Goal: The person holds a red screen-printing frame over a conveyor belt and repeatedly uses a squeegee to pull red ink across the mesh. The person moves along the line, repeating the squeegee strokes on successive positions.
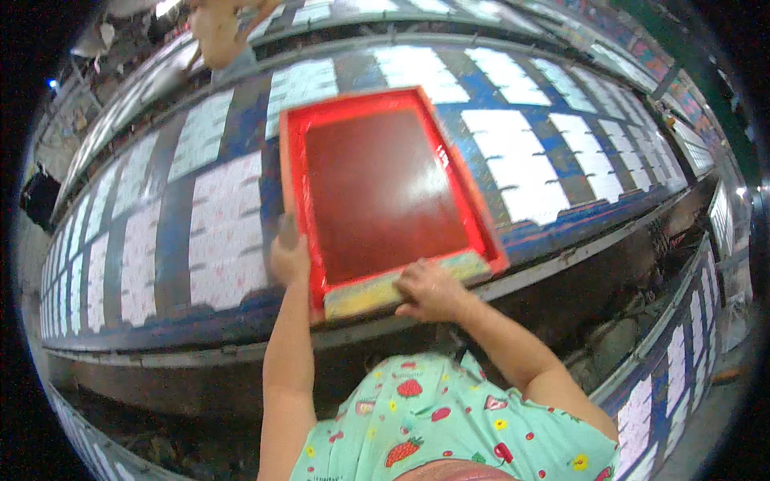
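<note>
A red-framed printing screen (377, 188) with a dark red mesh lies flat on a long blue print table (172, 240). My left hand (289, 258) grips the frame's left edge near its front corner. My right hand (429, 290) is closed over the front rail, where a squeegee-like bar (377, 290) smeared yellow and green runs along the frame's near end. White fabric panels printed with small pink motifs (228, 232) lie to the left of the screen; plain white panels (517, 172) lie to its right.
Rows of white panels run the whole length of the table in both directions. Another person (220, 32) stands at the table's far side. A second print table with panels (682, 353) stands at the lower right, and a dark gap with debris runs below the table's near edge.
</note>
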Motion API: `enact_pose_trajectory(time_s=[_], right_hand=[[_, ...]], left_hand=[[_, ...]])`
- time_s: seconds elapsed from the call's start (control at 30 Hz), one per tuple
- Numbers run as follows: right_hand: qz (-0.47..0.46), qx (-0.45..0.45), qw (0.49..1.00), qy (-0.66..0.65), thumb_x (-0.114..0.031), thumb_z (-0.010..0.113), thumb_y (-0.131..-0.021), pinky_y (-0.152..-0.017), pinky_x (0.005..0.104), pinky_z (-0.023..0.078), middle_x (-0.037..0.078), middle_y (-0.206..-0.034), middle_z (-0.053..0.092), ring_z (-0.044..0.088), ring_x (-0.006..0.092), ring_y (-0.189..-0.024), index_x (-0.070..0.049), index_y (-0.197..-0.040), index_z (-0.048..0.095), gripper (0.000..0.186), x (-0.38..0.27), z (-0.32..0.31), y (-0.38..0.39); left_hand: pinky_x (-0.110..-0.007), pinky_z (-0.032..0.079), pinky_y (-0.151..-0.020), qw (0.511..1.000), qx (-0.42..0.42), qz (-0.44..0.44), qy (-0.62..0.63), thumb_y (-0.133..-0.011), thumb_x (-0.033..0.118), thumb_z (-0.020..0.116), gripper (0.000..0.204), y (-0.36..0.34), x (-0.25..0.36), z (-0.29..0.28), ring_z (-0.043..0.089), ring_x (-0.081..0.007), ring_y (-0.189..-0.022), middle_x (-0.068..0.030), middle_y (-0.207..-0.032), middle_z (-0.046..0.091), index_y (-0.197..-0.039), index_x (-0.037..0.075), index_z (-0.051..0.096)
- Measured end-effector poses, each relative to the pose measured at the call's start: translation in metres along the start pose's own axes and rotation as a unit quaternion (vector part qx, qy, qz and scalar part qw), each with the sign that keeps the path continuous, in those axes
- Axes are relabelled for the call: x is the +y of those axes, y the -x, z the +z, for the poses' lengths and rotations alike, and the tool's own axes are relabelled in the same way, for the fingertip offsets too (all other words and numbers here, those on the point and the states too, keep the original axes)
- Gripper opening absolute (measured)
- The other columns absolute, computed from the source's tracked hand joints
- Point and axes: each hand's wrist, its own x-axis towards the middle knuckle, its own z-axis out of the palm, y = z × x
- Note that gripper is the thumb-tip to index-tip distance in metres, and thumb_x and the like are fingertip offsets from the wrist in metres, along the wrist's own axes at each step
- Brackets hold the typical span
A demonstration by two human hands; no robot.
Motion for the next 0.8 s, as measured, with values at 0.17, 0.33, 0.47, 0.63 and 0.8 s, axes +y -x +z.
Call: enact_pose_trajectory(time_s=[0.17,0.33,0.47,0.63,0.8], right_hand=[[-0.06,0.07,0.993,-0.076,-0.049,0.076,-0.102,-0.104,0.0516,0.056,0.012,-0.116,0.074,0.069,0.0358,-0.116,-0.01,-0.118,0.077,0.042,0.041,-0.02,0.037],[0.071,0.187,0.976,-0.087,-0.028,0.084,-0.097,-0.107,0.0477,0.058,0.014,-0.127,0.078,0.071,0.0359,-0.122,-0.01,-0.122,0.081,0.032,0.118,-0.051,0.103],[0.222,0.228,0.944,-0.083,-0.023,0.083,-0.095,-0.111,0.0498,0.056,0.017,-0.134,0.076,0.069,0.0389,-0.126,-0.009,-0.126,0.08,0.034,0.165,-0.054,0.133],[0.253,0.226,0.936,-0.092,-0.02,0.086,-0.092,-0.112,0.0507,0.055,0.02,-0.138,0.074,0.068,0.0417,-0.128,-0.004,-0.139,0.072,0.051,0.199,-0.041,0.123],[0.301,0.216,0.919,-0.139,-0.015,0.089,-0.086,-0.11,0.0522,0.054,0.023,-0.134,0.073,0.068,0.0444,-0.125,-0.002,-0.149,0.065,0.068,0.198,-0.025,0.096]], left_hand=[[-0.049,0.061,-0.097,0.999,0.004,-0.032,-0.025,-0.08,0.034,0.095,0.052,-0.007,-0.009,0.003,0.079,-0.039,-0.106,-0.0206,-0.111,0.083,-0.118,0.002,0.08],[-0.05,0.061,-0.091,0.996,0.02,-0.051,-0.068,-0.078,0.036,0.099,0.049,-0.012,-0.014,0.007,0.08,-0.0378,-0.098,-0.0189,-0.105,0.083,-0.11,0.002,0.082],[-0.05,0.061,-0.088,0.994,0.013,-0.074,-0.078,-0.078,0.036,0.099,0.046,-0.013,-0.008,0.005,0.08,-0.037,-0.094,-0.0182,-0.101,0.084,-0.105,0.002,0.083],[-0.05,0.06,-0.085,0.992,0.002,-0.102,-0.074,-0.079,0.035,0.098,0.042,-0.015,-0.005,0.003,0.078,-0.035,-0.088,-0.0179,-0.096,0.083,-0.101,0.003,0.083],[-0.049,0.059,-0.084,0.995,0.016,-0.053,-0.085,-0.082,0.031,0.097,0.038,-0.016,-0.016,0.005,0.078,-0.0352,-0.086,-0.0174,-0.095,0.083,-0.099,0.001,0.081]])
